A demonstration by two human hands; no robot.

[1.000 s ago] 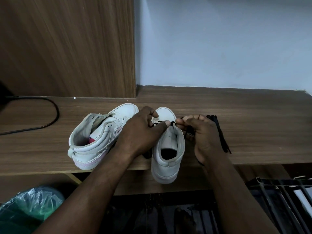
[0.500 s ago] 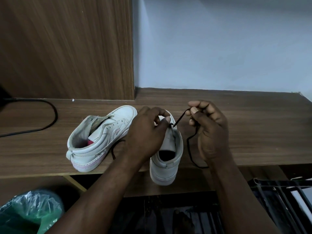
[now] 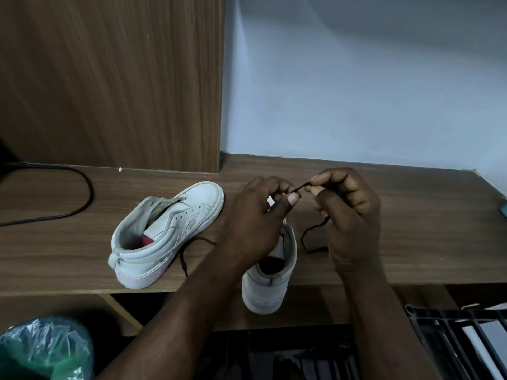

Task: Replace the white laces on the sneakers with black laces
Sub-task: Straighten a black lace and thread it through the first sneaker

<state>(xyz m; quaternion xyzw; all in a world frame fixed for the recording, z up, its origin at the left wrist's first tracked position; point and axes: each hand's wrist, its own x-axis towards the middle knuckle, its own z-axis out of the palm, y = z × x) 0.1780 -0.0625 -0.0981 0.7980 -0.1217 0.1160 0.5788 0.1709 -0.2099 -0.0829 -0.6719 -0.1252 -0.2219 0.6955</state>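
Note:
Two white sneakers stand on the wooden shelf [image 3: 411, 209]. The left sneaker [image 3: 167, 234] lies angled, without laces in its eyelets. The right sneaker [image 3: 270, 275] points away from me, its heel over the shelf's front edge, its front hidden behind my left hand [image 3: 255, 218]. My left hand pinches a black lace [image 3: 300, 187] at the shoe's front. My right hand [image 3: 348, 212] pinches the same lace near its tip, and the slack loops down onto the shelf. Another black lace end [image 3: 182, 260] trails between the two shoes.
A black cable [image 3: 82, 193] curves over the shelf at the left. A wooden panel [image 3: 109, 78] rises behind the left sneaker, beside a pale wall. Below the shelf are a green plastic bag [image 3: 46, 349] at the left and a dark rack [image 3: 461, 338] at the right.
My right hand has risen and moved away from the shoe, drawing the black lace out. The bundle of black lace seen by my right hand a second ago is out of sight.

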